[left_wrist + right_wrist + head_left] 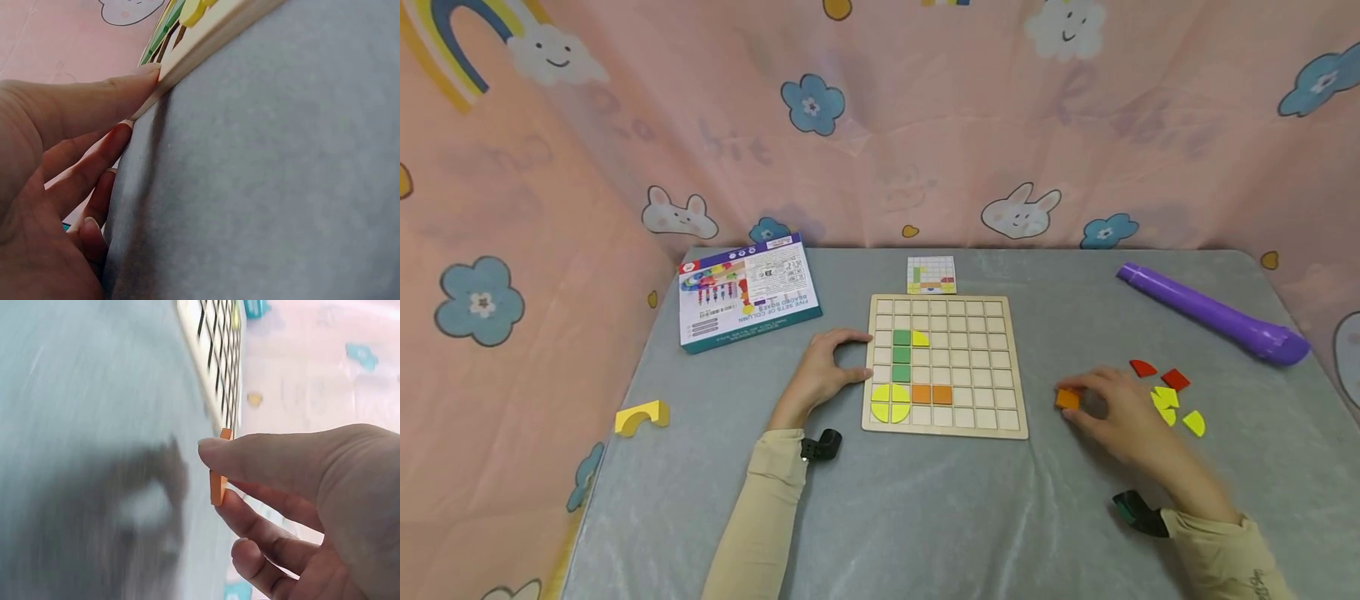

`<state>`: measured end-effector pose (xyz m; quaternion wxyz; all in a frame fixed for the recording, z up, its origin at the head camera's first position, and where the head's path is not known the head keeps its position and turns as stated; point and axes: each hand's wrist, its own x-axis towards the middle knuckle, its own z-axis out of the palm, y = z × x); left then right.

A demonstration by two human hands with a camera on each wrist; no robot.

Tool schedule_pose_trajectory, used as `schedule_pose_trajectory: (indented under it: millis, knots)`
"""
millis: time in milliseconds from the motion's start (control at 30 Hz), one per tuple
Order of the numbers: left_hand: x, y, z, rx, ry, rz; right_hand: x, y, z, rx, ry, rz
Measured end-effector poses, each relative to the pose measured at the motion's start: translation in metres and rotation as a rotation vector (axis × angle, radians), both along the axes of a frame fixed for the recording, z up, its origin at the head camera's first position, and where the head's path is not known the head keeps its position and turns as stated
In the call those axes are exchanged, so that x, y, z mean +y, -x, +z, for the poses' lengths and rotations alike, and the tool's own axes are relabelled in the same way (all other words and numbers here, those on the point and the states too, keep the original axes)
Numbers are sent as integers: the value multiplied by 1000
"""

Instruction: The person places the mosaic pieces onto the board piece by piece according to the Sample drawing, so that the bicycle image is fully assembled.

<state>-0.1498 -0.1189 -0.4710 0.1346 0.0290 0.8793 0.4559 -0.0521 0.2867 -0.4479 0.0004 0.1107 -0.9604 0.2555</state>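
A wooden grid board (992,425) lies in the middle of the grey table. On it are a column of green squares (902,357), a yellow quarter piece (920,338), a yellow circle (891,402) and two orange squares (932,394). My left hand (859,357) rests against the board's left edge; in the left wrist view the thumb and a fingertip of that left hand (139,97) touch the board's side (206,37). My right hand (1078,398) pinches an orange square piece (1067,399) just above the cloth, right of the board. In the right wrist view the orange piece (217,481) sits between thumb and forefinger.
Loose red pieces (1159,373) and yellow pieces (1167,402) lie by my right hand. A pattern card (931,275) sits behind the board, a printed box (747,290) at back left, a purple tube (1213,315) at back right, and a yellow arch block (642,417) near the left edge.
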Motion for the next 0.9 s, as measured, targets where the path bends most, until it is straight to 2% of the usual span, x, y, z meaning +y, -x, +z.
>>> schedule_pose_trajectory:
  millis: [133, 400, 700, 900]
  knots:
    - [0, -1, 1, -6, -6, 5, -29, 7, 2, -16, 47, 54]
    - [-1, -1, 1, -5, -6, 6, -80, 24, -7, -15, 110, 160]
    - [-1, 0, 0, 9, 1, -4, -100, 34, -10, -22, 110, 167]
    - [0, 0, 1, 2, -2, -8, -104, 37, -13, -53, 157, 179]
